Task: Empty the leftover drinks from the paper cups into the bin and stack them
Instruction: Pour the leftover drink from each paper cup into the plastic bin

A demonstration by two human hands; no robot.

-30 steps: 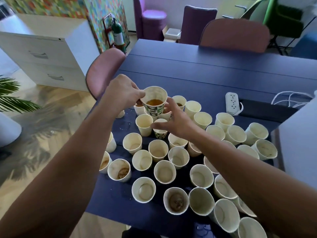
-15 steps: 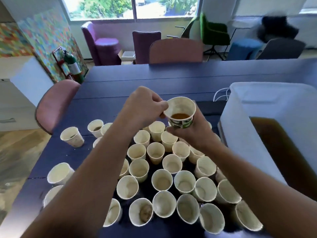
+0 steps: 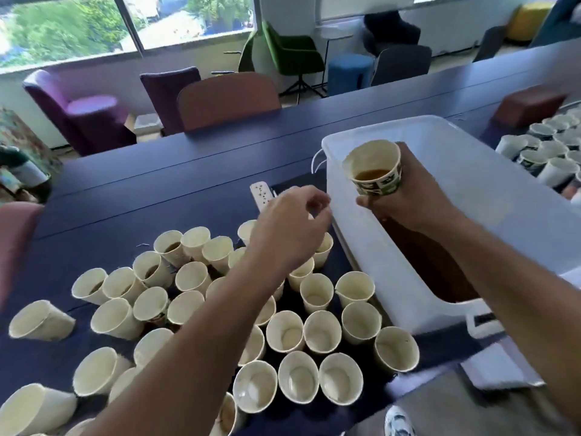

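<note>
My right hand (image 3: pixel 412 196) grips a green-patterned paper cup (image 3: pixel 375 169) that holds brown drink, upright over the near-left corner of the white plastic bin (image 3: pixel 465 171). Brown liquid (image 3: pixel 427 262) lies pooled in the bin's bottom. My left hand (image 3: pixel 289 228) hovers above the cluster of paper cups (image 3: pixel 314 332) on the dark blue table (image 3: pixel 157 177), fingers loosely curled and holding nothing. Several of the cups on the left have brown dregs; most look empty.
A white power strip (image 3: pixel 261 193) lies behind my left hand, with a white cable by the bin. More cups (image 3: pixel 547 149) crowd the far right of the table. Chairs (image 3: pixel 226 99) line the far side; a pink chair back (image 3: pixel 15 234) is at left.
My right hand has carried the cup with the drink to the right, over the bin. My left hand let go of its rim and now hangs free. My view turned right.
</note>
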